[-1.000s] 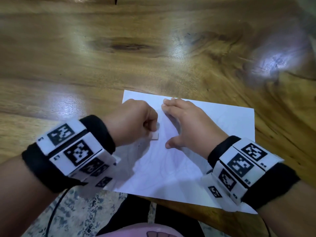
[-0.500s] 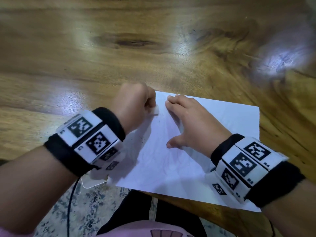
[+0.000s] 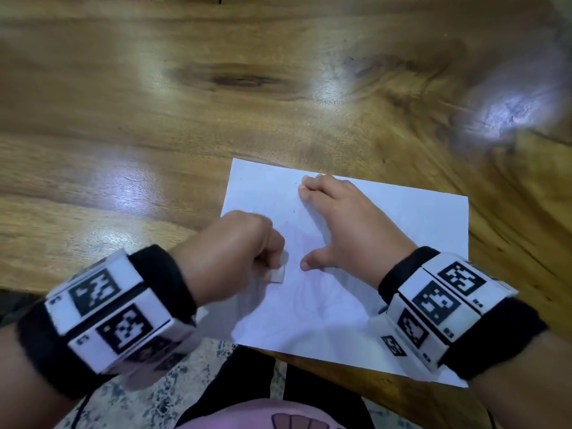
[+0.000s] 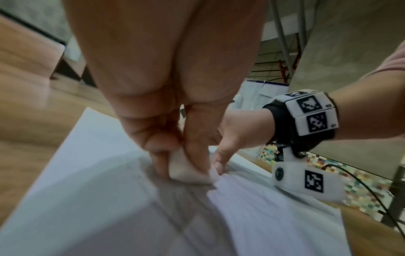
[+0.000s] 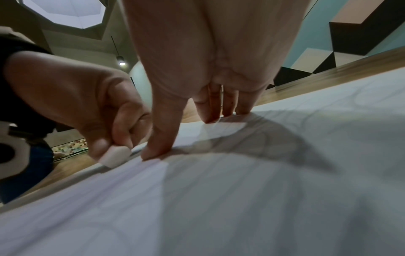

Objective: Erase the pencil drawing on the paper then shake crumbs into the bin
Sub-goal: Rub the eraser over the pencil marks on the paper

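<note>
A white sheet of paper (image 3: 402, 230) with faint pencil lines lies at the near edge of the wooden table (image 3: 154, 119). My left hand (image 3: 235, 258) pinches a small white eraser (image 3: 277, 276) and presses it onto the paper's middle left. In the left wrist view the eraser (image 4: 186, 170) sits between thumb and fingers, touching the sheet (image 4: 87, 199). My right hand (image 3: 343, 224) lies flat on the paper with fingers straight and thumb spread, holding it down. The right wrist view shows those fingertips (image 5: 210, 114) on the sheet (image 5: 263, 190), the eraser (image 5: 114, 156) just left of the thumb.
A few dark crumbs (image 3: 292, 210) lie on the paper near the right hand's fingers. The sheet overhangs the table's near edge slightly. Beyond it the tabletop has a dark knot (image 3: 244, 80). A patterned floor (image 3: 154, 394) shows below. No bin is in view.
The left hand, with the eraser, has swept from the paper's far left corner back toward me to the middle. The right hand stays flat on the sheet.
</note>
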Action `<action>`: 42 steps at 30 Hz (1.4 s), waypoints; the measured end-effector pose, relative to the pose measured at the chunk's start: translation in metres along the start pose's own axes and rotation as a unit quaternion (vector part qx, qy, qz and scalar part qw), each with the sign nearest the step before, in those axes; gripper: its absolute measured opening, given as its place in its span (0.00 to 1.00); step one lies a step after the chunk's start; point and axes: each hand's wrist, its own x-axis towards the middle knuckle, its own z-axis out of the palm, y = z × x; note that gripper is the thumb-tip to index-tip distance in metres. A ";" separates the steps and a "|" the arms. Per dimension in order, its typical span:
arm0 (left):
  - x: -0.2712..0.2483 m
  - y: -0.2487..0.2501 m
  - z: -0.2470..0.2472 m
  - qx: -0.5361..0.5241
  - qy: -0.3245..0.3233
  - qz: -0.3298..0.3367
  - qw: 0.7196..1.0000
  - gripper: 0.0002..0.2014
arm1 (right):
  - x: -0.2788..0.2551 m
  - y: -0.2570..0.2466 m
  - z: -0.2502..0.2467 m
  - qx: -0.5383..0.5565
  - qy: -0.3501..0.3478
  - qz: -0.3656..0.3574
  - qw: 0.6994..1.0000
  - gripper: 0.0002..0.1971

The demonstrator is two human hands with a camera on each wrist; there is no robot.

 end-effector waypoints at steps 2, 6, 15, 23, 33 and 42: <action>0.011 0.002 -0.006 -0.007 0.043 -0.016 0.999 0.04 | 0.000 0.000 0.000 -0.002 0.000 -0.001 1.000 0.53; 0.046 0.011 -0.019 0.011 0.173 -0.060 0.983 0.03 | -0.001 0.000 0.001 0.011 0.005 0.007 1.000 0.53; 0.032 0.015 -0.012 -0.006 0.133 -0.060 0.989 0.02 | 0.000 0.001 0.002 0.019 0.008 0.009 1.000 0.54; 0.001 0.010 0.009 0.012 0.022 -0.015 1.000 0.12 | -0.001 -0.002 -0.003 0.006 -0.003 0.007 1.000 0.53; 0.021 0.015 -0.015 -0.079 0.036 -0.121 0.989 0.06 | -0.019 0.015 -0.008 -0.015 -0.011 0.033 0.999 0.55; 0.048 0.021 -0.025 -0.032 0.075 -0.092 0.992 0.07 | -0.019 0.016 -0.006 -0.011 -0.010 0.029 0.999 0.55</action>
